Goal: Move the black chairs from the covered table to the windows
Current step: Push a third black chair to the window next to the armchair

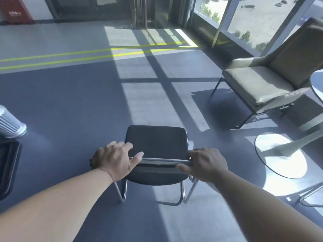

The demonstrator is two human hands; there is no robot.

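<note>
the black chair (155,140) has a dark mesh seat and backrest on a chrome tube frame; it stands on the grey floor (70,102) directly below the camera, well apart from the windows (253,18) at upper right. the floor carries two yellow lines and sunlit patches, with a beige lounge chair (258,84) and a round table base (279,154) at right and a ribbed metal bin (10,123) at left. the left hand (115,159) and right hand (204,164) grip the backrest's top rail at opposite ends, fingers curled over it, thumbs against the chrome bar
</note>
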